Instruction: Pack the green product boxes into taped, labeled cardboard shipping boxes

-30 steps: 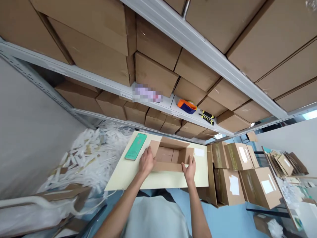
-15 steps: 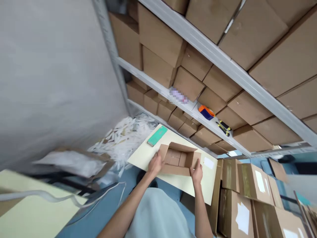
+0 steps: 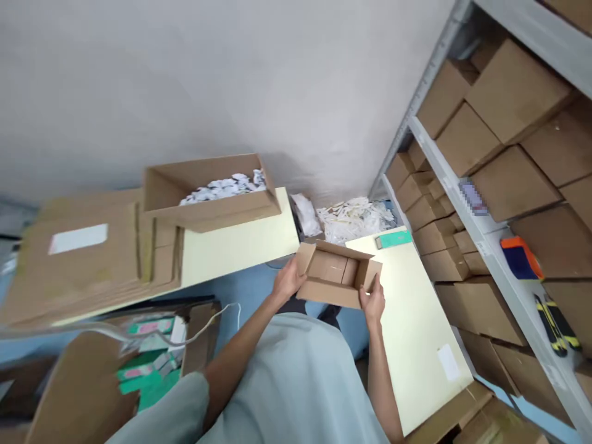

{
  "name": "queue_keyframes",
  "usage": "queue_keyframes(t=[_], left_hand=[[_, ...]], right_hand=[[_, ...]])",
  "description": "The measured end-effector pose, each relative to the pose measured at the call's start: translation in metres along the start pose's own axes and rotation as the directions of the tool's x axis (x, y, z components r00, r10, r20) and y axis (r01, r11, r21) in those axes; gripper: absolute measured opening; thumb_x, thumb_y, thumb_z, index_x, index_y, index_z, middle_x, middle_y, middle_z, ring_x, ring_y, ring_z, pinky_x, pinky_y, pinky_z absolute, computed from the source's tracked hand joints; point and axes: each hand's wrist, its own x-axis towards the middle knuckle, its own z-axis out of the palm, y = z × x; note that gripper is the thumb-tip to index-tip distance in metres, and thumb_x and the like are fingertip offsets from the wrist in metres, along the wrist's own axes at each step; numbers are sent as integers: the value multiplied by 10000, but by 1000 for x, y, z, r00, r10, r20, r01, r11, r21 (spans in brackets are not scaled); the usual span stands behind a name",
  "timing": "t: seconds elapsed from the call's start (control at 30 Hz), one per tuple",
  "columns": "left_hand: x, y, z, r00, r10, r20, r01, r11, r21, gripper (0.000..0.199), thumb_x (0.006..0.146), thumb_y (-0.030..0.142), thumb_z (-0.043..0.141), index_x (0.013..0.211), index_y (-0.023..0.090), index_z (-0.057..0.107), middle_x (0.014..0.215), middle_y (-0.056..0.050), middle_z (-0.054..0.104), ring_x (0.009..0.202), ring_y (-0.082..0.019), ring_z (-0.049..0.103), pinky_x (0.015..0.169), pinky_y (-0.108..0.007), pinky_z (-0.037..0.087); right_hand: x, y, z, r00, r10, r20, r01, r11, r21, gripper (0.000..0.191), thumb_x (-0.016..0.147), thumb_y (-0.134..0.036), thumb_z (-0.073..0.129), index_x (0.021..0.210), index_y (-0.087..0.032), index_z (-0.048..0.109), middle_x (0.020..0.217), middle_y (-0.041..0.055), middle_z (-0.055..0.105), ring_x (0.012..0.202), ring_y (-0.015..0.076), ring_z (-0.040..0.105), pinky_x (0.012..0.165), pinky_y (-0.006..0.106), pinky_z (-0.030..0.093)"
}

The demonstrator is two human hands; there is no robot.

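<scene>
A small cardboard box [image 3: 328,291], its top flaps standing open, is held up in front of my body between both hands. The inside shows bare brown cardboard. My left hand [image 3: 287,281] grips the box by its left end, at the flap. On the opposite end, my right hand [image 3: 372,302] has its fingers closed over the right flap and corner. The box is over the gap between two cream tabletops, near the edge of the right-hand tabletop [image 3: 407,308]. A flat green box [image 3: 393,238] lies at that tabletop's far end.
On the left tabletop [image 3: 240,246] stands a large open carton [image 3: 208,213] of white pieces beside flattened cardboard [image 3: 102,240]. White scraps [image 3: 356,219] lie by the wall. Shelves of boxes line the right, with utility knives [image 3: 557,324] and a tape dispenser [image 3: 522,258]. A cable [image 3: 198,336] hangs low left.
My view and body have turned left, bringing the left tabletop and large carton into sight. The small box, still in both hands, has moved off the right tabletop toward the gap.
</scene>
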Motion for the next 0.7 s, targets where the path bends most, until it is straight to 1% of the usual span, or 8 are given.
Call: queue_keyframes(t=[0.1,0.17,0.27,0.33,0.43,0.53,0.63,0.7], left_hand=[[-4,-44,-33,989,-95,-110,90,995,-52,855,1002,245,759,1800,217,453,1678,-200,684,1457,-424,737,1204,-527,612],[-7,-73,-52,974,-165,-158,153,984,-86,855,1001,265,770,1794,193,460,1691,-204,674,1485,-432,718,1210,-530,610],[-10,-117,-81,935,-305,-181,283,949,-137,862,1008,302,770,1798,159,456,1706,-216,658,1496,-425,712,1238,-520,591],[-11,-148,-102,901,-387,-194,354,917,-184,875,1010,321,769,1805,145,448,1721,-220,645,1509,-420,704,1254,-511,579],[-7,-199,-136,858,-467,-214,406,872,-275,879,1005,339,785,1802,165,459,1723,-207,647,1546,-411,676,1273,-506,562],[4,-248,-168,829,-513,-220,423,835,-353,885,988,331,815,1797,215,475,1710,-190,662,1543,-417,676,1278,-537,555],[20,-291,-187,817,-521,-247,405,824,-397,893,964,317,838,1785,232,496,1697,-200,669,1522,-438,686,1280,-557,556],[29,-313,-191,813,-515,-272,383,824,-418,886,964,316,835,1779,235,498,1705,-212,657,1501,-451,697,1279,-573,560]], right_hand=[[9,-60,15,990,-128,62,131,991,-39,853,1055,-422,649,1835,-168,414,1601,226,687,1344,363,783,1055,425,642],[14,-98,26,971,-222,94,228,971,-65,848,1065,-418,650,1838,-169,406,1607,228,686,1369,364,774,1079,430,640],[17,-161,47,928,-347,137,363,925,-111,843,1079,-410,652,1840,-156,395,1603,237,695,1401,372,760,1119,446,634],[14,-206,66,900,-395,184,423,893,-151,846,1081,-410,673,1839,-152,401,1577,238,718,1384,376,768,1124,449,634],[5,-276,98,871,-420,254,474,853,-216,847,1086,-432,706,1837,-175,412,1559,224,736,1340,364,788,1091,421,639],[-7,-338,132,857,-422,296,499,823,-272,840,1097,-459,710,1837,-200,407,1564,213,734,1320,351,794,1050,391,637],[-19,-384,159,863,-391,320,487,811,-324,854,1107,-478,710,1846,-204,381,1577,219,717,1296,347,802,1037,386,633],[-27,-405,171,866,-375,332,483,801,-354,850,1125,-487,688,1853,-197,359,1589,229,700,1299,345,802,1042,389,635]])
